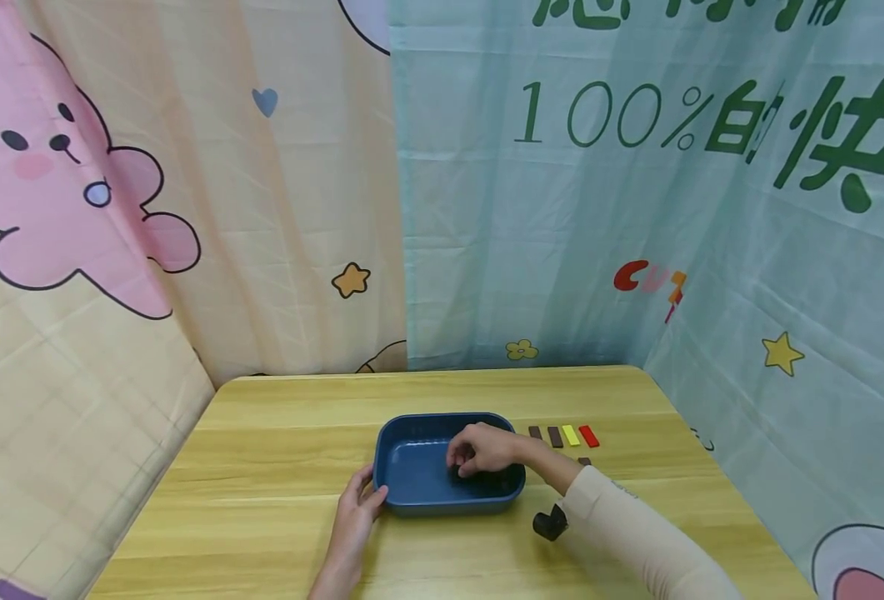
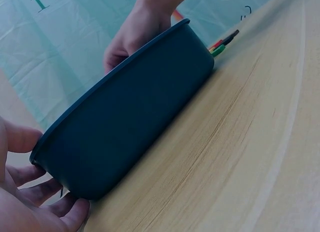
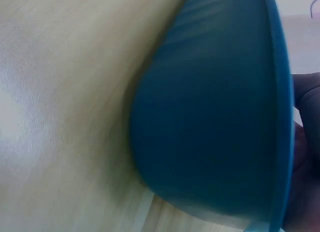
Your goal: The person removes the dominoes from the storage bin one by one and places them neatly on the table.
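At the frame's lower centre, the left hand [image 1: 355, 502] grips the blue bin [image 1: 449, 507]; whether the right hand [image 1: 484, 448] inside grasps anything, we cannot tell. We judge this a reach-in, next needing a steady hold.

1. Upper right, head view: green "100%的快" [image 1: 614, 115] on the blue-green curtain [image 1: 471, 208].
2. Above it: green characters [image 1: 582, 10], cut off by the top edge.
3. Right of centre: a red "C" [image 1: 629, 275]; adjoining coloured lettering [image 1: 666, 283] is folded, illegible.
4. Upper left, left wrist view: "1" [image 2: 39, 4] on the curtain.
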{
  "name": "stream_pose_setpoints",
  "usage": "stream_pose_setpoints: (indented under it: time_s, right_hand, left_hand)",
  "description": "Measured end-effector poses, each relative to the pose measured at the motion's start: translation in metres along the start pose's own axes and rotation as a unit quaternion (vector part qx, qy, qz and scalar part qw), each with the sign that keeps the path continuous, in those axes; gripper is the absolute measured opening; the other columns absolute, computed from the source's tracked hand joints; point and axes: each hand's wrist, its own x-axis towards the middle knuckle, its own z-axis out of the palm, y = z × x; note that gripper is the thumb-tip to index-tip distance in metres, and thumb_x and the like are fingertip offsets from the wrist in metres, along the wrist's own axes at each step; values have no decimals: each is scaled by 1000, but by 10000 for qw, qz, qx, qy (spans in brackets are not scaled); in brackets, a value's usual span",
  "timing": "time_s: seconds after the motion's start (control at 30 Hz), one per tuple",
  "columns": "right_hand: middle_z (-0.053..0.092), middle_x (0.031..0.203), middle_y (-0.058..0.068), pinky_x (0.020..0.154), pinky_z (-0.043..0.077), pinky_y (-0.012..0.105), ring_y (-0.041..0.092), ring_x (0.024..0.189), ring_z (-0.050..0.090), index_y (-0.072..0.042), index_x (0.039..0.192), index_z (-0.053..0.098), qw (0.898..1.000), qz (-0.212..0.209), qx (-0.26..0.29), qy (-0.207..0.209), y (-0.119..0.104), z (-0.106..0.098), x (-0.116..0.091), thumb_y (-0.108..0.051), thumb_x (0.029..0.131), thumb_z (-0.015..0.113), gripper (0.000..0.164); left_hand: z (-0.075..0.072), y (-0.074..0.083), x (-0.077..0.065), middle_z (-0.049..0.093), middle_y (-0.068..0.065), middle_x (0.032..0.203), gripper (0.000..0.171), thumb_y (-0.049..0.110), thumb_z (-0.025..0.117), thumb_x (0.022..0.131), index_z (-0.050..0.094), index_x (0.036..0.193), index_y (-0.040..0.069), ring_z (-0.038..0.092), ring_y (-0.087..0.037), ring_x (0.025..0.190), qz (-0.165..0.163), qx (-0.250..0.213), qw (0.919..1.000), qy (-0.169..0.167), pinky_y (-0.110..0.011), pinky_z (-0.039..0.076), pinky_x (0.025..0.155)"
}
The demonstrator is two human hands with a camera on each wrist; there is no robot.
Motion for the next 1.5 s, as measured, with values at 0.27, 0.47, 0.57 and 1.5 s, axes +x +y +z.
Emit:
stream_pose_setpoints:
  time_s: [0.27, 0.47, 0.57, 1.5]
  right_hand:
    - [60, 86, -5, 72, 50, 26, 10, 78, 55, -14, 100, 70, 9967, 197, 485, 619, -3, -11, -5, -4, 97, 71, 10]
    - [59, 85, 0, 68, 49, 28, 16, 76, 55, -8, 101, 67, 9904, 118, 1016, 925, -4, -17, -12, -3, 98, 69, 7]
    - [59, 85, 1, 69, 49, 29, 16, 77, 55, -7, 101, 66, 9891, 145, 1084, 988, -2, -19, -16, -3, 98, 70, 6]
    - [62, 96, 7, 70, 56, 45, 22, 77, 59, 2, 110, 63, 9767, 575, 1488, 1439, 25, -41, -82, -5, 102, 65, 11]
  left_hand:
    - [0, 1, 3, 34, -34, 156, 48, 4, 51, 106, 38, 150, -10, 43, -47, 139, -87, 24, 10000, 19, -51, 44, 108]
    - [-1, -1, 2, 35, -33, 155, 47, 2, 50, 106, 39, 149, -11, 44, -46, 138, -47, 21, 10000, 4, -46, 47, 106]
    - [-1, -2, 2, 35, -34, 155, 47, 2, 51, 105, 38, 149, -11, 43, -46, 138, -59, 33, 10000, 9, -48, 46, 107]
    - [-2, 0, 2, 34, -33, 156, 48, 3, 50, 106, 37, 150, -11, 43, -46, 139, -91, 41, 9999, -45, -50, 45, 108]
